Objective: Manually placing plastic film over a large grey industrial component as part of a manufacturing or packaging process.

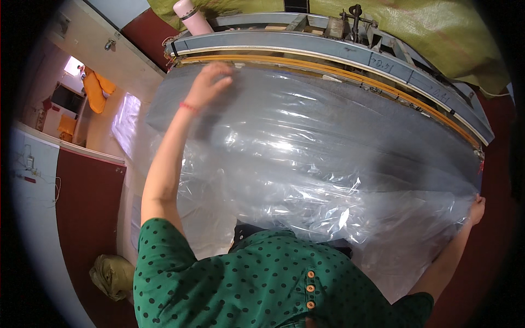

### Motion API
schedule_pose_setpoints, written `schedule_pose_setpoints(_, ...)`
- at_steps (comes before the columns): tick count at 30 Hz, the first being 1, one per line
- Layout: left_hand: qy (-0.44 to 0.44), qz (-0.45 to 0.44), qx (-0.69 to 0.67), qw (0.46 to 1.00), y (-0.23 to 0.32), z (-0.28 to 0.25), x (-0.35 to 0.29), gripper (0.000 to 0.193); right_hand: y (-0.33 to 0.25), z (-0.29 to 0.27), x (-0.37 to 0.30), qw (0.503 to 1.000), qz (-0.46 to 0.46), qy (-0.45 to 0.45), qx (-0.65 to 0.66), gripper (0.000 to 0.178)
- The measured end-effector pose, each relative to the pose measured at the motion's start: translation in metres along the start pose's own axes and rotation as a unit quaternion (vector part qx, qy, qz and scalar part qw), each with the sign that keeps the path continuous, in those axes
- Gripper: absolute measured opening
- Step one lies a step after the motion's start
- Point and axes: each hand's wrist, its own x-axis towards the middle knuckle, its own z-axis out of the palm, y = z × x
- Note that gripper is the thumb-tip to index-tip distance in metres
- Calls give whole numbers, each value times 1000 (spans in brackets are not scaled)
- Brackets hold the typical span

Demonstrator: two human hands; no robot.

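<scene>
A wide sheet of clear plastic film (284, 147) covers the grey table top (432, 142) and hangs down over its near side against my body. My left hand (210, 85) is above the sheet near the far left edge, fingers apart and slightly curled, with nothing in it. A red band circles that wrist. At the far right, my right hand (477, 210) grips the edge of the film, drawing it into creases that fan out from the fingers. Light glints off wrinkles across the middle.
Along the table's far side runs a grey metal bar (328, 46) with yellow-orange strips (328, 65) in front. A pink bottle (192, 17) and a metal clamp-like fitting (356, 21) stand behind it. A doorway opens at left; a tied olive sack (112, 276) sits on the floor.
</scene>
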Motion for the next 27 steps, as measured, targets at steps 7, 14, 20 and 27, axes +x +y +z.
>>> schedule_pose_setpoints(7, -124, 18, -22, 992, 61, 19, -83, 25, 7, 7, 7, 1000, -18, -4, 4, 37)
schedule_pose_setpoints(14, -55, -166, -233, 957, 25, 44, -66, 9, -7, -4, -4, 1000, 12, -12, 22, 36)
schedule_pose_setpoints(20, -19, -6, -34, 999, 64, 72, -34, 7, 9, 6, 2, 1000, -11, 2, 26, 35)
schedule_pose_setpoints(27, 76, -62, 7, 995, 33, 88, -1, 7, -5, -9, -8, 1000, 9, 20, 12, 35)
